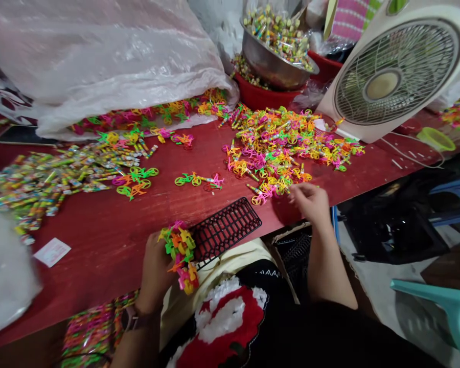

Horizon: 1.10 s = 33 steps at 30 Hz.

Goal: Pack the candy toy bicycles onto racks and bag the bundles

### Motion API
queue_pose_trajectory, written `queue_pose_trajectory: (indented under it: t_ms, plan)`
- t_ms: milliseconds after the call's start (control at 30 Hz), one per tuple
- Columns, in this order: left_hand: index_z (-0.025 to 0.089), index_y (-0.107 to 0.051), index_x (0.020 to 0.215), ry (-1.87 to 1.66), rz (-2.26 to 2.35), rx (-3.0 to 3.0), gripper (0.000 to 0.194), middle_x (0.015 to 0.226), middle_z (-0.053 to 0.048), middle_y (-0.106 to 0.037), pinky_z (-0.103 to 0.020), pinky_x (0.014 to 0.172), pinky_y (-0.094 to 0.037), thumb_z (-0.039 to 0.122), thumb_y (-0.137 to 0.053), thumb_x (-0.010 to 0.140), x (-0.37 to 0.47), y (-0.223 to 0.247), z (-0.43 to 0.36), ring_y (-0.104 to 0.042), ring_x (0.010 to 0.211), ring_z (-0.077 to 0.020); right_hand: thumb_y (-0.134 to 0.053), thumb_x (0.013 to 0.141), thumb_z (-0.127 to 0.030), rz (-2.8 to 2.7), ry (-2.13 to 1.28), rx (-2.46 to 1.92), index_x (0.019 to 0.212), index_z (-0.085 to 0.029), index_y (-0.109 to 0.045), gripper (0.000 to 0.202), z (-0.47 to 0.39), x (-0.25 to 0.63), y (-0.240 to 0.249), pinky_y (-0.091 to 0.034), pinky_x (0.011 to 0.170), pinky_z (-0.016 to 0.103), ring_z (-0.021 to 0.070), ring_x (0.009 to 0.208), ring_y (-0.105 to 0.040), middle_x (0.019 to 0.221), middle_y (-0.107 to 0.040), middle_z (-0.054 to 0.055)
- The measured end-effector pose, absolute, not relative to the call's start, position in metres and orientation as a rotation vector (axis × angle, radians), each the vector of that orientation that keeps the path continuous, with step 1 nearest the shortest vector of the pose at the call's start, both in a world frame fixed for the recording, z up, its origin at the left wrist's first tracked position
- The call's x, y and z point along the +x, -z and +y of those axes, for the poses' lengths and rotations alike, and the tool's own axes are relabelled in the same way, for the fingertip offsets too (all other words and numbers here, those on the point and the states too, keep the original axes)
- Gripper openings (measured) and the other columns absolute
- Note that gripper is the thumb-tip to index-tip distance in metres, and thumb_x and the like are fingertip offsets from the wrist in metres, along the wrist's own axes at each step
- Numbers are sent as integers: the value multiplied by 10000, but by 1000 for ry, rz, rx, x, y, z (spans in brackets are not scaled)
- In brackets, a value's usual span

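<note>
My left hand point(158, 271) is closed round the left end of a black plastic rack point(228, 225), a grid with many slots, tilted over my lap at the table edge. Small toy bicycles point(181, 250) in green, orange, pink and yellow fill its left end; the slots to the right show bare. My right hand point(311, 202) is at the near edge of a heap of toy bicycles with candy tubes point(276, 148). Its fingers are curled in a pinch, and whatever is between them is too small to make out. A few bicycles point(197, 179) lie between the heaps.
Wrapped candy tubes point(69, 174) are heaped at left, beside a clear bag point(7, 271) and a paper slip point(52, 252). Behind, a large plastic bag point(118, 56) spills bicycles. A steel bowl point(279, 66) and a fan point(391, 76) stand at back right. Below is a box of black racks point(295, 255).
</note>
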State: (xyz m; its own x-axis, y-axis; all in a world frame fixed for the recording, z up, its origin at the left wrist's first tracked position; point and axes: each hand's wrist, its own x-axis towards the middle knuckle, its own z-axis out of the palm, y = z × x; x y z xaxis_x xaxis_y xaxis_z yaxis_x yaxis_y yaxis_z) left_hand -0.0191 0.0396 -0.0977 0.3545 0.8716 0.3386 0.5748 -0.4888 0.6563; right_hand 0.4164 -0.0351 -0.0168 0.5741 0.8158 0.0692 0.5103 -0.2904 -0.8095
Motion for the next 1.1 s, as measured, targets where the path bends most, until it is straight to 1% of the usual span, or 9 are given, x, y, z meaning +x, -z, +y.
queue_pose_trajectory:
  t_ms: [100, 200, 267, 367, 500, 633, 833, 967, 1100]
  plan:
    - [212, -690, 939, -966, 1309, 2168, 220, 992, -99, -703, -414, 811, -465, 411, -620, 876, -17, 97, 40, -591, 940, -298, -567, 888, -280, -1136, 60, -2264, 1125, -142, -775, 344, -44, 469, 17, -528, 943, 478, 287, 962, -690, 1061, -759, 155]
    - [221, -674, 855, -948, 1372, 2150, 218, 911, -82, -692, -396, 778, -444, 430, -615, 873, -14, 94, 40, -572, 882, -280, -557, 838, -193, -1409, 75, -2418, 1150, -139, -793, 395, -51, 496, 25, -463, 1049, 540, 327, 1109, -655, 1175, -732, 184]
    - [222, -668, 830, -932, 1406, 2144, 221, 880, -78, -686, -394, 779, -435, 431, -611, 870, -11, 92, 40, -564, 874, -275, -566, 858, -218, -1535, 44, -2389, 1153, -144, -796, 381, -58, 494, 30, -486, 1013, 505, 316, 1068, -658, 1144, -736, 175]
    - [213, -662, 820, -910, 1443, 2131, 218, 883, -84, -684, -395, 780, -428, 420, -609, 864, -9, 89, 39, -562, 879, -276, -614, 892, -338, -1521, -5, -2321, 1041, -158, -814, 308, -69, 472, 28, -528, 838, 429, 276, 850, -652, 936, -738, 134]
    - [209, -657, 795, -874, 1491, 2113, 258, 870, -80, -687, -381, 770, -422, 453, -595, 850, -7, 87, 40, -564, 873, -273, -754, 821, -512, -1186, -296, -2151, 978, -181, -806, 370, -74, 438, 16, -486, 637, 346, 207, 637, -598, 755, -716, 63]
    - [213, -655, 777, -879, 1487, 2118, 263, 853, -71, -688, -372, 762, -424, 462, -593, 838, -6, 84, 41, -568, 854, -267, -801, 778, -512, -1097, -470, -1962, 1003, -191, -801, 392, -60, 412, 17, -493, 645, 339, 204, 673, -619, 816, -755, 67]
    - [214, -654, 779, -894, 1449, 2156, 198, 838, -72, -677, -372, 746, -396, 399, -618, 842, -4, 80, 38, -562, 838, -264, -730, 864, -405, -1480, -10, -2155, 929, -212, -821, 224, -42, 400, 28, -503, 918, 486, 295, 918, -639, 938, -728, 113]
    - [212, -655, 782, -930, 1420, 2153, 161, 849, -73, -676, -374, 753, -388, 359, -628, 842, -4, 80, 38, -553, 849, -267, -691, 914, -374, -1568, -74, -2090, 1042, -212, -807, 237, -38, 397, 31, -533, 843, 430, 280, 899, -637, 966, -699, 107]
    - [211, -660, 825, -922, 1415, 2138, 120, 885, -75, -678, -379, 778, -402, 326, -626, 830, -6, 82, 39, -559, 876, -272, -663, 934, -354, -1542, -135, -2052, 1034, -210, -763, 202, -36, 400, 41, -533, 777, 389, 242, 817, -620, 937, -678, 81]
